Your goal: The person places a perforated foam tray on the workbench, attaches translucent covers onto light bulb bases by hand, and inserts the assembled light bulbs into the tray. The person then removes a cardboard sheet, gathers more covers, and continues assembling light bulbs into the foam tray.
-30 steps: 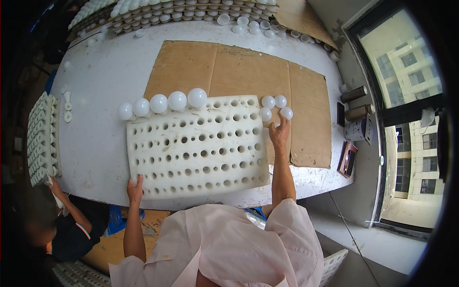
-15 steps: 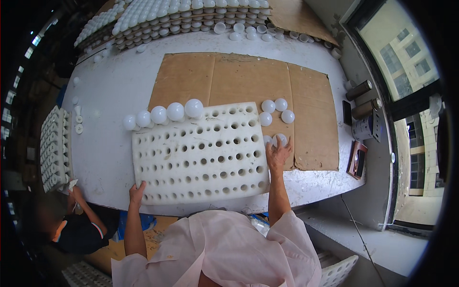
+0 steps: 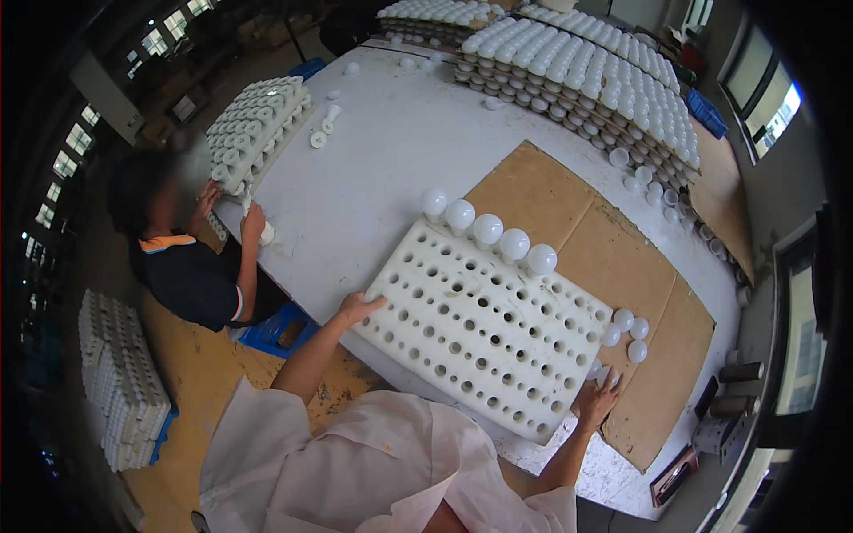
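Foam board (image 3: 481,327), frame centre, my left hand (image 3: 359,309) clamped on its left edge; my right hand (image 3: 599,401), lower right, at white bulbs (image 3: 603,374), closure I cannot tell; five larger bulbs (image 3: 488,229), upper centre.

Factory workshop, by the signs. Scuffed white bench (image 3: 373,169), big enough to share: co-worker (image 3: 195,284) at its left side. Tiers of white bulb globes (image 3: 577,71) layered on cardboard; perforated foam tray (image 3: 400,342) nearer. More stacked trays (image 3: 129,417) over worn yellow floor (image 3: 200,391). Window rows (image 3: 75,138) beyond.
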{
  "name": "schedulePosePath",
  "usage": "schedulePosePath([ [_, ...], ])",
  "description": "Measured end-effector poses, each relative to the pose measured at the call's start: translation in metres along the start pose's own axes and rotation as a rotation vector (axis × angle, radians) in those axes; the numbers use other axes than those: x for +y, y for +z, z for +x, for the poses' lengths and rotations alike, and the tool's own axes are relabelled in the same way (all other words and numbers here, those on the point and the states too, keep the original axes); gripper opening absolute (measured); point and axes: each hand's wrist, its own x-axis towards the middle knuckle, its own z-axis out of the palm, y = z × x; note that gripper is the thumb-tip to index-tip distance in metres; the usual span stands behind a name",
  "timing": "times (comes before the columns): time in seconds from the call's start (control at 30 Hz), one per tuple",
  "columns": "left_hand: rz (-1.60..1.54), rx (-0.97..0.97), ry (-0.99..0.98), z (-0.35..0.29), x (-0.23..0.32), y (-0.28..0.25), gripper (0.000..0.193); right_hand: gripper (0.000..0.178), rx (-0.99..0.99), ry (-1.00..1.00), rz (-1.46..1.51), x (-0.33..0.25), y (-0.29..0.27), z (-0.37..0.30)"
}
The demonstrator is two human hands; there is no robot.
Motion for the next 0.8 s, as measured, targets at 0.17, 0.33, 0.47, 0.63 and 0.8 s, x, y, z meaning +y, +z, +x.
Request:
schedulePosePath([
  [0.17, 0.08, 0.031, 0.015, 0.004, -0.011, -0.005, 0.059, 0.06, -0.366, -0.019, 0.003, 0.023, 0.006, 0.032],
  [0.33, -0.05, 0.129, 0.239, 0.03, -0.019, -0.031, 0.054, 0.061, -0.368, 0.494, 0.042, 0.033, -0.01, 0.046],
  [0.47, 0.006, 0.266, 0.288, 0.087, 0.0, -0.101, 0.05, 0.061, 0.073, 0.747, 0.755, 0.0, -0.027, 0.04],
  [0.63, 0.17, 0.424, 0.252, 0.178, 0.065, -0.184, 0.051, 0.056, 0.167, 0.828, 1.438, -0.066, -0.037, 0.01],
  [0.8, 0.328, 0.531, 0.203, 0.28, 0.096, -0.266, 0.054, 0.06, 0.07, 0.812, 1.334, -0.199, -0.037, -0.02],
])
